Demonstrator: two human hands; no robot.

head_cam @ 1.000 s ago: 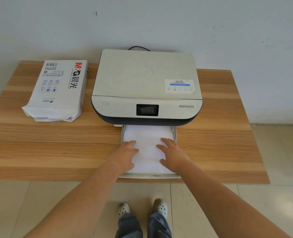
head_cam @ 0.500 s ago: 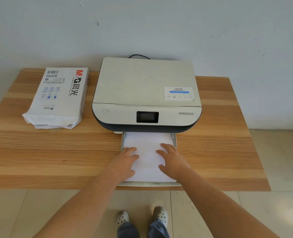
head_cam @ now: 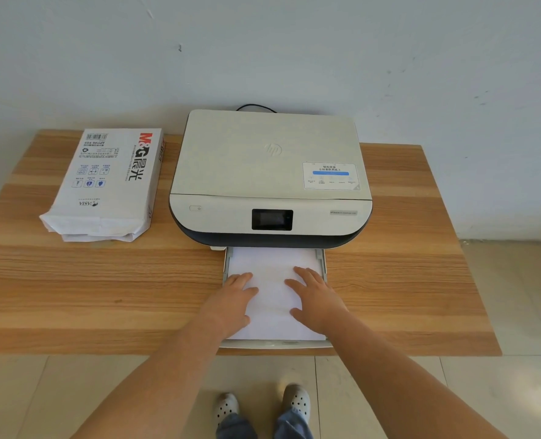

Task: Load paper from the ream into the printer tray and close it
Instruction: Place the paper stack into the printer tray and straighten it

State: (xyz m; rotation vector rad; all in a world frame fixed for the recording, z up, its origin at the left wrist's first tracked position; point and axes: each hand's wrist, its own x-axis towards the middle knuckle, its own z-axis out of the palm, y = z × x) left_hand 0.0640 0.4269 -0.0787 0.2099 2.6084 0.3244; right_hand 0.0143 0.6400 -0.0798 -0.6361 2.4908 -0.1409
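Wooden tabletop [head_cam: 72, 296] by pale wall. Left hand [head_cam: 231, 299] and right hand [head_cam: 318, 299] flat, fingers spread, on white paper sheets [head_cam: 270, 280] in pulled-out grey printer tray [head_cam: 322, 264]. Best: press evenly, slide straight into cream printer [head_cam: 270, 172]. White wrapped ream [head_cam: 107, 185] left.

Both hands are flat on the stack of white paper [head_cam: 274, 277] in the pulled-out tray [head_cam: 323, 267], the left hand [head_cam: 231, 304] pressing palm-down near the left edge and the right hand [head_cam: 318, 301] doing the same near the right edge, fingers spread toward the printer [head_cam: 270, 179]. The tray juts from under the printer's dark front, its near lip at the worktop [head_cam: 104, 296] edge, and the printer's lid is down with its small screen [head_cam: 272, 219] dark. Off to the left, well apart from the printer, the opened paper ream [head_cam: 110, 185] lies flat on the wood, and below the worktop two pale clogs [head_cam: 296, 402] stand on the tiled floor [head_cam: 500, 391].
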